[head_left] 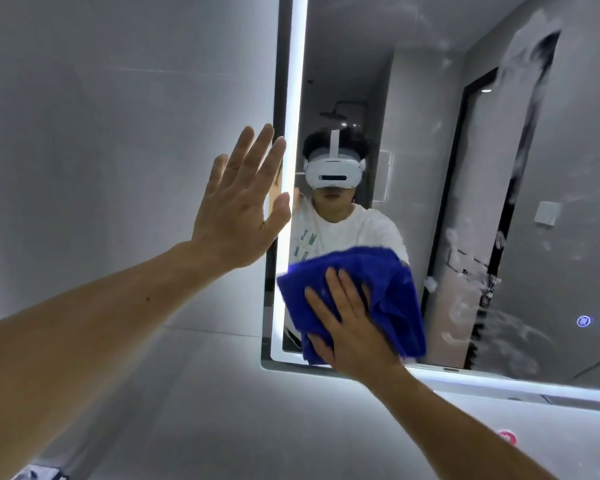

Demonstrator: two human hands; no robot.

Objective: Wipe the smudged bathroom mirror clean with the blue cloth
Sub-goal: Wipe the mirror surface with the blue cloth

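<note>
My right hand (350, 327) lies flat on the cloth (388, 285), fingers straight and a little spread, pressing it against the mirror (430, 133). I am not gripping it; my palm and fingers pin it to the glass. The cloth is bunched and folded. It sits in the mirror's lower left corner, its bottom edge reaching the lit strip (297, 81) that runs along the frame. Blue folds stick out above my fingertips and to both sides of my hand.

My left hand (238, 199) is raised higher, open, with its fingers straight and close together and the thumb apart. Its palm faces the wall (118, 116) right at the mirror's left edge, and my fingertips overlap the strip there. It holds nothing. I cannot tell how firmly it leans on the surface.

White smears (520, 57) streak the right part of the glass, thick near the top right and patchy lower down. Two small glowing buttons (596, 322) show low on the right. In the glass near the cloth I see my reflection, in a white headset (333, 171) and a white shirt (354, 233). Something pink (507, 437) lies below the mirror on the right, too blurred to make out.
</note>
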